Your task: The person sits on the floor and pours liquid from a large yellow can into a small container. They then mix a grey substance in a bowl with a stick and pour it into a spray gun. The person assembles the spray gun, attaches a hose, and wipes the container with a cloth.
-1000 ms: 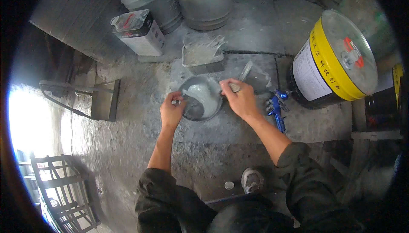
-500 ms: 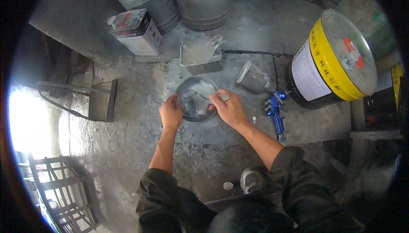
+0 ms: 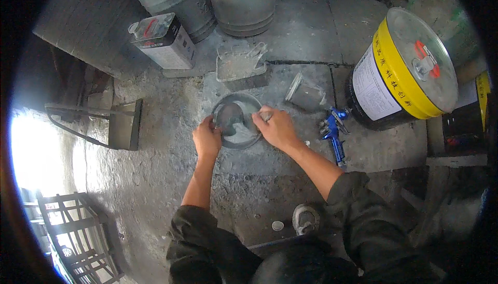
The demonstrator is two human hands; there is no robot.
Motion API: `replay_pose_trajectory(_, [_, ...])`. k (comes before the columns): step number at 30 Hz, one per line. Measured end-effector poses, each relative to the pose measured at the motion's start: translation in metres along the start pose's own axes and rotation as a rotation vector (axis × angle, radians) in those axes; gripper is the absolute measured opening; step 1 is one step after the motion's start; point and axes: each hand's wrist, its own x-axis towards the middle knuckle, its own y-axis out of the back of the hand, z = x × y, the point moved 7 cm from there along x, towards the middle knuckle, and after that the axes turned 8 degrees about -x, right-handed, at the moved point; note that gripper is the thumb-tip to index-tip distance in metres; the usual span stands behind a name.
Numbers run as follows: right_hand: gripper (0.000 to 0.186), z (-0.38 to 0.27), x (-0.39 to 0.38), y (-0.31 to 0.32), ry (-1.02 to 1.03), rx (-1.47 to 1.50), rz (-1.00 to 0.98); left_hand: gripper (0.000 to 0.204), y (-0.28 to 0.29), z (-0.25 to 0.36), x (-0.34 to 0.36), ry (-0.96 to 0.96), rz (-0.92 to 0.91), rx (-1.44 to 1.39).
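Note:
A round grey metal pan rests on the floor slab in front of me, with pale liquid inside. A dark rounded patch shows in its left half; whether that is a tool's blade or bare metal I cannot make out. My left hand grips the pan's left rim. Over the right rim, my right hand is closed round a pale, short-handled tool, whose working end I cannot tell clearly. A blue spray gun lies to the right of the pan. Behind it is a clear, smeared rectangular container.
A grey-coated tray sits behind the pan. Farther back stand a rectangular can and two metal drums. A yellow-banded drum is at the right. A long-handled dustpan lies left; a small white disc is near my shoe.
Inside the pan, the pale liquid has shifted and the dark rounded patch shows on the left. My right hand has moved slightly left; my left still holds the rim.

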Motion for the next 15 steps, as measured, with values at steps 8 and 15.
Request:
replay_pose_trajectory(8, [0.023, -0.01, -0.01, -0.009, -0.222, 0.818, -0.099, 0.055, -0.003, -0.013, 0.003, 0.147, -0.106, -0.131])
replay_pose_trajectory(15, [0.021, -0.001, -0.004, -0.012, 0.016, 0.282, -0.269, 0.049, -0.002, -0.022, 0.005, 0.256, -0.095, -0.318])
